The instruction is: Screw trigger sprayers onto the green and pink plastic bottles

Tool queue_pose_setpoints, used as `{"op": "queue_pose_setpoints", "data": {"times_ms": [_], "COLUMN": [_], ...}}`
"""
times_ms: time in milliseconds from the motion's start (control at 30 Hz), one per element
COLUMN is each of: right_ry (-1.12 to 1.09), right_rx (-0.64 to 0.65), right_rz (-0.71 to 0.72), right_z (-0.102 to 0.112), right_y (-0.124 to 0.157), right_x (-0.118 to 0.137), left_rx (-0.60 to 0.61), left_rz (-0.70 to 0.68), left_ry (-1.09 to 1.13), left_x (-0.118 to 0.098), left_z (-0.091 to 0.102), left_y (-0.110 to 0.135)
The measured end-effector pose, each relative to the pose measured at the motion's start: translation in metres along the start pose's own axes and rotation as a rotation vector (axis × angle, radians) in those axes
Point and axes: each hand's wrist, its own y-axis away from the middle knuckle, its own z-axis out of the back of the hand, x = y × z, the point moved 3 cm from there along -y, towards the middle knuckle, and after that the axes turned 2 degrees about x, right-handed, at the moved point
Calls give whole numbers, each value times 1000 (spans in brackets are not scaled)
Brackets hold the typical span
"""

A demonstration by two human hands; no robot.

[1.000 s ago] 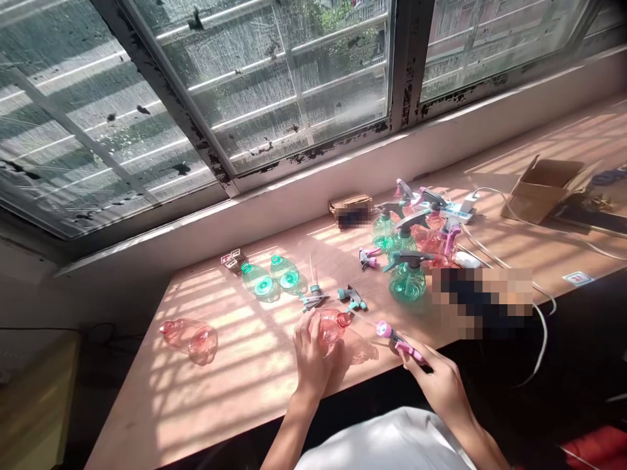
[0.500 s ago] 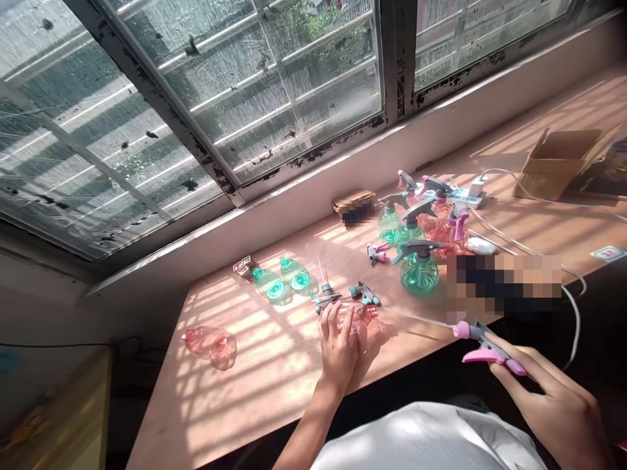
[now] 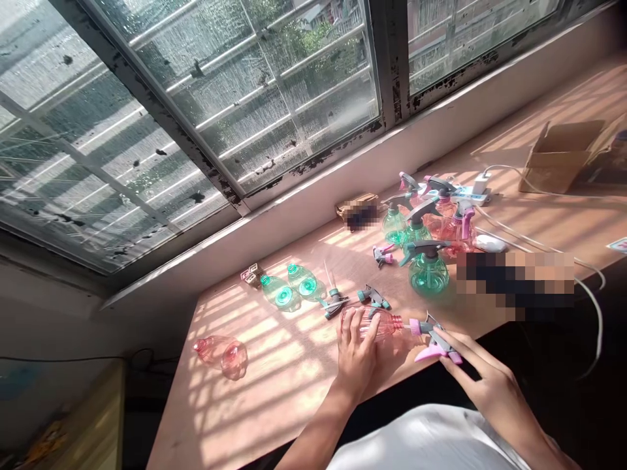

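My left hand (image 3: pixel 358 349) is wrapped over a clear pink bottle (image 3: pixel 386 321) lying on its side, its threaded neck pointing right. Between the fingers of my right hand (image 3: pixel 482 372) is a grey and pink spray head (image 3: pixel 434 336). Its pink collar sits just short of the bottle's mouth, and the dip tube runs into the neck. Two grey and teal spray heads, one (image 3: pixel 336 303) with its tube sticking up and another (image 3: pixel 375 297), lie just beyond my left hand.
Two green bottles (image 3: pixel 281 295) and a pink bottle (image 3: pixel 220 352) lie to the left. Several assembled spray bottles (image 3: pixel 428 274) stand at the right, near a pink and grey spray head (image 3: pixel 382 256), a power strip (image 3: pixel 473 192) and cables. A cardboard box (image 3: pixel 558 156) is at the far right.
My right hand has moved left with the spray head, and its tube has gone into the bottle's neck. My left hand still holds the bottle. The view has shifted slightly.
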Motion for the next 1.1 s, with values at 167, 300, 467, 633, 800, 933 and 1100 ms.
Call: {"op": "queue_pose_setpoints", "data": {"times_ms": [167, 300, 467, 633, 800, 933, 1100], "right_ry": [-342, -667, -770, -827, -862, -842, -795], "right_rx": [81, -79, -167, -151, -201, -253, -287], "right_rz": [-301, -545, -716, -832, -905, -909, -860], "right_z": [-20, -21, -5, 13, 23, 32, 46], "right_y": [5, 4, 3, 5, 10, 17, 19], "right_x": [-15, -28, -23, -20, -34, -50, -60], "left_rx": [6, 34, 66, 79, 106, 129, 194], "left_rz": [-96, -234, -383, -466, -515, -578, -621], "left_ry": [-10, 36, 120, 156, 195, 226, 265], "left_x": [-2, -10, -26, -38, -53, -66, -76], "left_z": [-1, -1, -9, -21, -27, -25, -21], "left_y": [0, -8, -29, -44, -56, -69, -86]}}
